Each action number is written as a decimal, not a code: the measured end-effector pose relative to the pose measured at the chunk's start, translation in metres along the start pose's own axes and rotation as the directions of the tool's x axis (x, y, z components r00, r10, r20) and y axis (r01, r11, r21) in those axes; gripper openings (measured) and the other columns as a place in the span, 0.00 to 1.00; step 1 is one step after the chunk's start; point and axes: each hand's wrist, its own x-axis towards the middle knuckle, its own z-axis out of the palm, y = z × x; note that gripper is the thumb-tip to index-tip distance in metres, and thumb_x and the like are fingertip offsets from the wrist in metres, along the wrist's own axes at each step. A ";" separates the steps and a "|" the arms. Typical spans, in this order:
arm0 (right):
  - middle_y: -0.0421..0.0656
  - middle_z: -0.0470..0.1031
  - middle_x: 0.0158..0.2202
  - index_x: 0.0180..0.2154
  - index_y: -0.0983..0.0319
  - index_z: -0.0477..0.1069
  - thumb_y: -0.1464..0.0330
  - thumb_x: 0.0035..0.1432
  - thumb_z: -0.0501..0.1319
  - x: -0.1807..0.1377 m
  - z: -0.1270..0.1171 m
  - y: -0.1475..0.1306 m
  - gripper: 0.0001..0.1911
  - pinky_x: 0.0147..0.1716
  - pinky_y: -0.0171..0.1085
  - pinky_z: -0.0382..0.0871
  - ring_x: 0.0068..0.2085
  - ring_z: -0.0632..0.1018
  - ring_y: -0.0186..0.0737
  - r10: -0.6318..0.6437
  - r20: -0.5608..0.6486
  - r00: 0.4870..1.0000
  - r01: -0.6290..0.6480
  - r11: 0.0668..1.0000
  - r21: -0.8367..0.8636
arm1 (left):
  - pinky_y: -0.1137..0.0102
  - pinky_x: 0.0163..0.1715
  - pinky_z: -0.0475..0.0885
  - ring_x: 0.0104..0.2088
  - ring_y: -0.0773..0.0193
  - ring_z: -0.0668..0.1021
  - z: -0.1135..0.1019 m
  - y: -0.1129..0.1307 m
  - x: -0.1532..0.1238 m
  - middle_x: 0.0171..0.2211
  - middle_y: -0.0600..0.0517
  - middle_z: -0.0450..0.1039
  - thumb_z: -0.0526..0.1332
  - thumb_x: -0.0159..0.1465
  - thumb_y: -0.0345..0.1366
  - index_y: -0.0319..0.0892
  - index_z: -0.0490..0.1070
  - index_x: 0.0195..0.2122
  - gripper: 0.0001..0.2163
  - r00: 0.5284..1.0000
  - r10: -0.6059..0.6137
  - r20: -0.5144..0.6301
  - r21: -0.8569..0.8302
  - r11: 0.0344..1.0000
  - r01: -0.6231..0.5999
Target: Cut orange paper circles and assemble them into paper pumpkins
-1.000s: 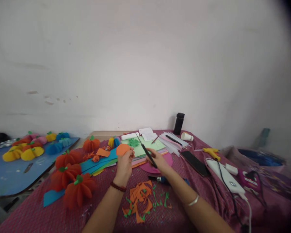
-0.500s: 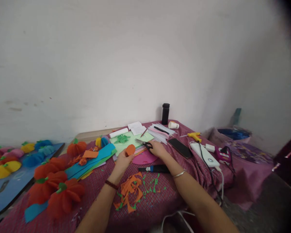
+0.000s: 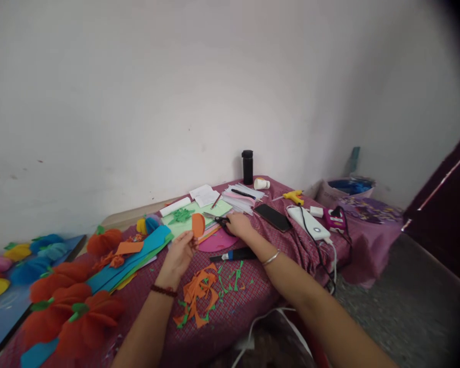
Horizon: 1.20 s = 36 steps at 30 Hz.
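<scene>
My left hand pinches an orange paper piece with a rounded edge, holding it up above the table. To its right, my right hand is closed round the handles of dark scissors. The blades point left toward the orange paper, without clearly touching it. Under and behind my hands lie light green sheets and a pink round paper sheet. Orange paper scraps and thin green scraps are scattered nearer to me. A dark cutter-like tool lies below my right hand.
Orange paper pumpkins and blue paper strips spread along the left. Rightward lie a phone, a yellow glue gun, a white power bank and cables. A black bottle stands by the wall.
The view has swung to the right. The orange paper in my left hand has turned and now stands more upright. My right hand still grips the scissors.
</scene>
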 end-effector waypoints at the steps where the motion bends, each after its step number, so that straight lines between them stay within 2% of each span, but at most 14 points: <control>1: 0.57 0.74 0.47 0.46 0.67 0.73 0.67 0.61 0.54 0.000 -0.002 -0.002 0.16 0.45 0.42 0.65 0.48 0.74 0.50 0.009 -0.030 1.000 -0.007 0.999 0.043 | 0.74 0.25 0.66 0.24 0.69 0.71 0.000 0.001 0.000 0.23 0.54 0.69 0.72 0.47 0.37 0.38 0.70 0.27 0.12 1.000 -0.021 0.018 -0.063 0.998 0.022; 3: 0.53 0.75 0.46 0.48 0.67 0.72 0.66 0.62 0.54 0.000 -0.006 -0.010 0.17 0.47 0.41 0.64 0.48 0.74 0.47 -0.038 -0.091 0.995 0.060 0.963 0.262 | 0.74 0.24 0.66 0.24 0.69 0.71 0.000 0.003 0.000 0.23 0.53 0.68 0.70 0.50 0.36 0.38 0.70 0.27 0.11 0.997 -0.038 0.070 -0.126 0.991 0.047; 4: 0.51 0.75 0.45 0.50 0.66 0.70 0.65 0.63 0.54 -0.001 -0.007 -0.017 0.18 0.47 0.41 0.64 0.47 0.74 0.44 -0.088 -0.115 0.989 0.130 0.894 0.429 | 0.75 0.23 0.66 0.24 0.69 0.71 0.000 0.003 0.000 0.23 0.53 0.68 0.70 0.51 0.36 0.37 0.70 0.27 0.10 0.995 -0.046 0.090 -0.135 0.989 0.058; 6: 0.46 0.75 0.45 0.56 0.63 0.65 0.63 0.63 0.55 -0.004 -0.009 -0.034 0.21 0.47 0.39 0.66 0.46 0.74 0.40 -0.228 -0.148 0.962 0.260 0.608 0.750 | 0.75 0.23 0.66 0.24 0.70 0.70 0.002 0.003 -0.001 0.23 0.53 0.68 0.69 0.52 0.35 0.37 0.70 0.28 0.09 0.992 -0.057 0.110 -0.136 0.988 0.071; 8: 0.46 0.72 0.49 0.61 0.61 0.57 0.61 0.61 0.57 -0.008 -0.008 -0.053 0.28 0.47 0.39 0.67 0.48 0.73 0.38 -0.373 -0.162 0.914 0.281 0.291 0.915 | 0.75 0.24 0.67 0.23 0.70 0.70 0.002 0.002 -0.001 0.23 0.53 0.68 0.69 0.52 0.35 0.37 0.71 0.29 0.09 0.992 -0.058 0.108 -0.138 0.988 0.073; 10: 0.47 0.69 0.52 0.64 0.59 0.50 0.60 0.56 0.63 -0.012 -0.006 -0.070 0.38 0.46 0.38 0.68 0.49 0.72 0.39 -0.480 -0.146 0.865 0.237 0.135 0.962 | 0.75 0.24 0.67 0.24 0.70 0.71 0.001 0.002 0.000 0.23 0.53 0.69 0.69 0.52 0.34 0.37 0.72 0.31 0.09 0.994 -0.053 0.100 -0.148 0.987 0.068; 12: 0.47 0.68 0.50 0.65 0.59 0.48 0.59 0.51 0.67 -0.014 -0.003 -0.081 0.45 0.44 0.38 0.70 0.48 0.72 0.40 -0.515 -0.115 0.849 0.195 0.103 0.975 | 0.75 0.25 0.67 0.23 0.71 0.71 0.000 0.001 0.001 0.24 0.53 0.71 0.68 0.52 0.33 0.38 0.73 0.33 0.09 0.995 -0.051 0.088 -0.152 0.986 0.064; 14: 0.45 0.69 0.48 0.64 0.58 0.50 0.60 0.49 0.69 -0.015 0.002 -0.086 0.46 0.42 0.36 0.70 0.46 0.73 0.39 -0.490 -0.106 0.865 0.163 0.075 0.984 | 0.75 0.25 0.67 0.24 0.71 0.71 0.000 0.001 0.002 0.26 0.53 0.72 0.68 0.52 0.32 0.38 0.74 0.34 0.09 0.996 -0.049 0.076 -0.154 0.986 0.060; 18: 0.41 0.71 0.42 0.61 0.56 0.55 0.62 0.48 0.69 -0.016 0.009 -0.081 0.41 0.36 0.34 0.71 0.38 0.74 0.36 -0.445 -0.084 0.892 0.091 -0.006 0.996 | 0.74 0.25 0.67 0.24 0.70 0.72 0.003 0.000 0.002 0.26 0.53 0.72 0.68 0.52 0.32 0.39 0.74 0.35 0.09 0.993 -0.053 0.101 -0.159 0.985 0.069; 21: 0.39 0.72 0.37 0.59 0.58 0.58 0.65 0.49 0.67 -0.017 0.009 -0.076 0.36 0.32 0.33 0.71 0.33 0.74 0.33 -0.442 -0.073 0.894 0.080 -0.002 0.997 | 0.75 0.24 0.67 0.23 0.70 0.71 0.004 -0.003 0.001 0.23 0.54 0.70 0.68 0.51 0.31 0.39 0.74 0.36 0.11 0.990 -0.070 0.124 -0.142 0.986 0.088; 26: 0.41 0.76 0.39 0.55 0.60 0.64 0.71 0.49 0.63 -0.023 0.009 -0.075 0.29 0.34 0.33 0.71 0.36 0.76 0.35 -0.368 -0.052 0.928 0.043 -0.031 0.999 | 0.73 0.25 0.67 0.22 0.70 0.71 0.002 -0.007 0.001 0.25 0.53 0.71 0.68 0.51 0.32 0.39 0.74 0.36 0.11 0.988 -0.107 0.108 -0.132 0.984 0.121; 29: 0.41 0.77 0.34 0.48 0.63 0.69 0.71 0.47 0.62 -0.024 0.012 -0.078 0.24 0.32 0.33 0.70 0.32 0.76 0.35 -0.312 -0.033 0.949 0.016 -0.058 0.998 | 0.73 0.24 0.66 0.22 0.70 0.71 0.002 -0.008 0.001 0.25 0.53 0.71 0.69 0.50 0.32 0.38 0.74 0.39 0.14 0.987 -0.096 0.128 -0.076 0.991 0.106; 33: 0.38 0.73 0.24 0.33 0.64 0.70 0.65 0.48 0.63 -0.021 0.019 -0.081 0.10 0.26 0.33 0.66 0.24 0.72 0.33 -0.184 -0.045 0.982 0.034 -0.061 0.998 | 0.72 0.25 0.66 0.22 0.67 0.71 0.006 -0.010 -0.002 0.23 0.51 0.70 0.68 0.52 0.43 0.38 0.72 0.33 0.14 0.995 -0.022 0.099 0.032 0.999 0.019; 36: 0.37 0.71 0.22 0.29 0.63 0.68 0.62 0.48 0.63 -0.017 0.024 -0.079 0.11 0.25 0.32 0.64 0.23 0.70 0.32 -0.030 -0.063 0.998 0.062 -0.038 0.997 | 0.71 0.25 0.66 0.23 0.66 0.72 0.010 -0.012 -0.004 0.24 0.50 0.71 0.64 0.55 0.51 0.39 0.71 0.31 0.18 0.990 0.065 0.126 0.199 0.976 -0.090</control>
